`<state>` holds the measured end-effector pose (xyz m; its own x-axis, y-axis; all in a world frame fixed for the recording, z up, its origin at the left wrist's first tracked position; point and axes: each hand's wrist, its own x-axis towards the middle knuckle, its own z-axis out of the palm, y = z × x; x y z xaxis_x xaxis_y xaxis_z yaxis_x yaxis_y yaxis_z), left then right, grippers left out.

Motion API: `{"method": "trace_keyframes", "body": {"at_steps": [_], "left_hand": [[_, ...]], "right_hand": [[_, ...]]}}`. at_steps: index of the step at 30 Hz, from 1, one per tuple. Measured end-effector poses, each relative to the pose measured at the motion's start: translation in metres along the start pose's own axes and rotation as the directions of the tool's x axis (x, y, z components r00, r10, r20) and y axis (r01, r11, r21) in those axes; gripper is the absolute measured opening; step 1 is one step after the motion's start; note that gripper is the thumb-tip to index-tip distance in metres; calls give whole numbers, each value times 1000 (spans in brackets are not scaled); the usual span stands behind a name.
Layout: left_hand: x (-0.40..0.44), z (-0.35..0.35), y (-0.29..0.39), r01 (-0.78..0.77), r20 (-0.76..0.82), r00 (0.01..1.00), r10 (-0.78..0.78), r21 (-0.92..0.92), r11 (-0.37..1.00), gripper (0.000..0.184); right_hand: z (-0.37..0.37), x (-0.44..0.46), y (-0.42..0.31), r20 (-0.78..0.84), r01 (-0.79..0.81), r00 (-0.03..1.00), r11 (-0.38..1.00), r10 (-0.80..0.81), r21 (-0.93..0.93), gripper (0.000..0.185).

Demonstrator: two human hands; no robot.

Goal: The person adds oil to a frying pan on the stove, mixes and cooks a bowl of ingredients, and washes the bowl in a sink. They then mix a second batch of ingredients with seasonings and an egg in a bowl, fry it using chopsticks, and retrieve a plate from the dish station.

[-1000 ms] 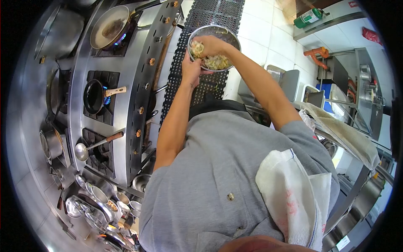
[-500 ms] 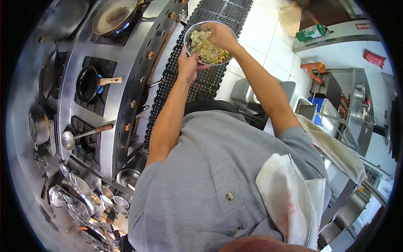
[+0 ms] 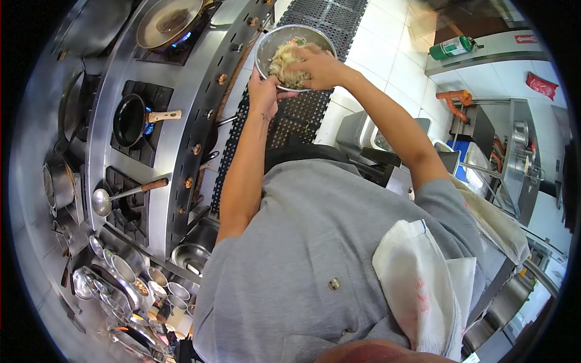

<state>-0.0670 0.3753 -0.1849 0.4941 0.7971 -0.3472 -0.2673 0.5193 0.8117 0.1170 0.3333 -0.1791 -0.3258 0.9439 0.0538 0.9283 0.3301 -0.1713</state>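
Note:
A round metal mixing bowl (image 3: 261,43) is held out in front of my body. My left hand (image 3: 264,94) grips its near left rim, the thumb reaching along the side. Inside is a pale, shredded mixture (image 3: 284,63) with bits of green and orange; its exact kind is unclear. My right hand (image 3: 322,68) is in the bowl, fingers spread over the mixture and partly sunk into it, with some motion blur.
At left runs a steel stove (image 3: 145,163). On it are a lit pan (image 3: 169,24) with pale liquid, a small black frying pan (image 3: 130,120) over a flame, and a ladle (image 3: 101,202). A black rubber mat (image 3: 290,124) covers the floor below the bowl.
My right hand has turned and spread its fingers across the mixture, which has been shifted about. The bowl has moved slightly left and up, still in my left hand.

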Motion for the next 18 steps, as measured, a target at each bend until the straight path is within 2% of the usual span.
{"method": "trace_keyframes", "body": {"at_steps": [1,2,4,6,8,9,10,12,13,14,16,17,18], "left_hand": [[-4,4,2,-51,-21,998,51,17,999,57],[-6,10,4,-104,-37,994,105,36,994,58],[-5,16,-7,-143,-7,990,143,54,988,59],[-8,14,-14,-101,-34,994,103,50,994,59],[-9,6,-17,-49,-41,998,52,61,997,60],[-10,4,-17,-1,-47,999,4,62,998,61],[-9,4,-16,1,-50,999,2,57,998,61],[-7,6,-16,-16,-18,1000,17,54,998,62],[-7,7,-16,-17,-15,1000,18,51,999,62],[-6,8,-15,-27,-29,999,29,55,998,59],[-7,10,-14,-38,-52,998,41,54,998,56],[-11,12,-15,-69,-54,996,71,43,997,56],[-14,17,-16,-101,-52,993,103,34,994,56]], "right_hand": [[4,8,0,20,-159,987,982,157,107,60],[9,16,-5,15,-159,987,981,159,109,60],[2,32,-21,119,-544,839,818,531,188,68],[-1,38,-10,66,-520,853,828,518,210,62],[-6,42,4,50,-476,879,867,475,147,51],[-24,36,-8,-78,-466,871,866,484,180,45],[-21,35,-7,-74,-464,873,868,482,178,45],[-14,34,-1,-128,-239,955,950,267,201,50],[-13,37,3,-87,-186,971,931,223,313,52],[-14,35,9,-89,-183,972,934,219,306,52],[-31,24,11,-26,-272,949,860,314,432,60],[0,23,29,-61,-309,930,862,362,403,72],[15,22,23,-64,-309,929,862,363,403,72]]}}
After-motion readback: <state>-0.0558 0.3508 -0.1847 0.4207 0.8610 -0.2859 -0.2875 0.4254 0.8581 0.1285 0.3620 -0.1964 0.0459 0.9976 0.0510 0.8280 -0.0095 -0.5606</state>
